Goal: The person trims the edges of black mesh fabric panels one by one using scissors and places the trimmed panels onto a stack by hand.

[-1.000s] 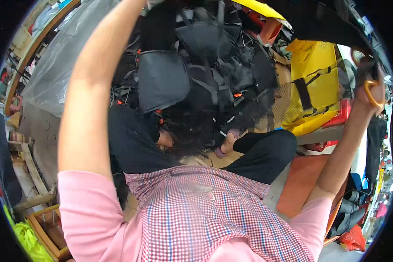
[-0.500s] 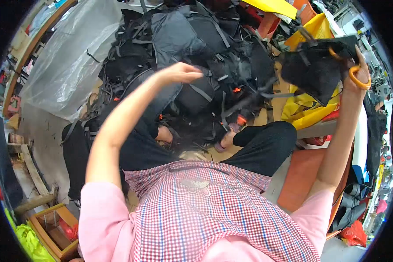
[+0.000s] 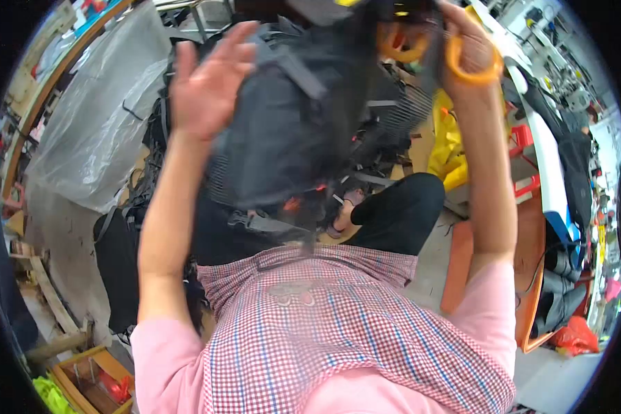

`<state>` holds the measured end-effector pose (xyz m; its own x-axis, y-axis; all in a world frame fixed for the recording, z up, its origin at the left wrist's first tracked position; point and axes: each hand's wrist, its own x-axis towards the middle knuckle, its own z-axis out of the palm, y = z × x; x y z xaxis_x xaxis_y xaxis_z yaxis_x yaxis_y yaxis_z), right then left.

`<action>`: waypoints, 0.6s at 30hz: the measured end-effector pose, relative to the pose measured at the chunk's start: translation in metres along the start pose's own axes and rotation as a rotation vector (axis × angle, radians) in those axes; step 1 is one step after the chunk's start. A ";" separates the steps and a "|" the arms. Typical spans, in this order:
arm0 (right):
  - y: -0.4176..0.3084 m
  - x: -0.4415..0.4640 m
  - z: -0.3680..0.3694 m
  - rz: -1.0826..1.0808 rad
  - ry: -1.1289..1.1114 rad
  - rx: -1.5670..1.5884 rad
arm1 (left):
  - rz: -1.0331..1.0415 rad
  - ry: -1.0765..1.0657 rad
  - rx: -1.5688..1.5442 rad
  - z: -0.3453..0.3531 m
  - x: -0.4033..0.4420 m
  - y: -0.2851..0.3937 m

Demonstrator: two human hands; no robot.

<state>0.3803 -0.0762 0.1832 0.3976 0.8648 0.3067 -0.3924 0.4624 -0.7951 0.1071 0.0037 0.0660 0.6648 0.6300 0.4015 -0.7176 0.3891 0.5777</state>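
Observation:
A dark grey and black bag (image 3: 283, 131) with straps and buckles hangs in front of me, blurred by motion. My left hand (image 3: 210, 86) is raised at the bag's left edge, fingers spread, holding nothing. At the upper right, my right hand (image 3: 472, 45) has orange-handled scissors (image 3: 475, 63) looped over it and grips the top of the bag. The scissor blades are hidden behind the dark fabric. Below the bag, a loose grey strap (image 3: 269, 222) lies over my dark trousers.
Clear plastic sheeting (image 3: 93, 131) lies at the left, with a black bag (image 3: 116, 269) below it. A wooden box (image 3: 93, 379) stands at the lower left. Yellow material (image 3: 447, 148) and an orange container (image 3: 531, 276) are at the right. Black items cover the floor ahead.
My right hand has swung inward from the far right with the dark bag, which now hangs before me. My left hand has moved left and up, and its fingers have spread.

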 end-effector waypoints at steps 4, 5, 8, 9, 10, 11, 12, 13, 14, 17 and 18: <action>0.041 0.016 -0.002 0.192 -0.313 0.142 | -0.410 0.104 0.342 -0.044 -0.046 0.011; 0.047 0.012 0.013 0.264 -0.400 0.254 | -0.478 0.318 0.375 -0.033 -0.070 -0.017; 0.061 0.014 0.042 0.256 -0.546 0.316 | -0.928 -0.213 0.381 -0.042 -0.104 -0.081; 0.060 0.010 0.053 0.276 -0.564 0.370 | -0.741 -0.082 0.228 -0.029 -0.096 -0.088; 0.054 0.002 0.061 0.267 -0.492 0.339 | -0.551 0.048 0.077 -0.013 -0.087 -0.093; 0.050 0.003 0.063 0.265 -0.534 0.314 | -0.357 0.177 -0.072 0.001 -0.078 -0.090; 0.048 0.004 0.063 0.263 -0.577 0.289 | -0.253 0.427 -0.081 0.005 -0.067 -0.075; 0.047 0.005 0.064 0.262 -0.624 0.265 | -0.179 0.403 -0.275 -0.011 -0.052 -0.050; 0.047 0.004 0.065 0.157 -0.626 0.315 | -0.113 0.370 -0.470 -0.028 -0.038 -0.025; 0.047 0.011 0.053 0.016 -0.615 0.181 | 0.132 -0.043 -0.364 -0.023 -0.035 0.070; 0.049 0.010 0.049 0.048 -0.614 0.168 | 0.195 0.047 0.002 -0.030 -0.050 0.098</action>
<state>0.3243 -0.0352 0.1730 -0.1519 0.8169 0.5564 -0.5424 0.4017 -0.7379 -0.0030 0.0306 0.0814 0.5031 0.7238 0.4723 -0.8311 0.2553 0.4941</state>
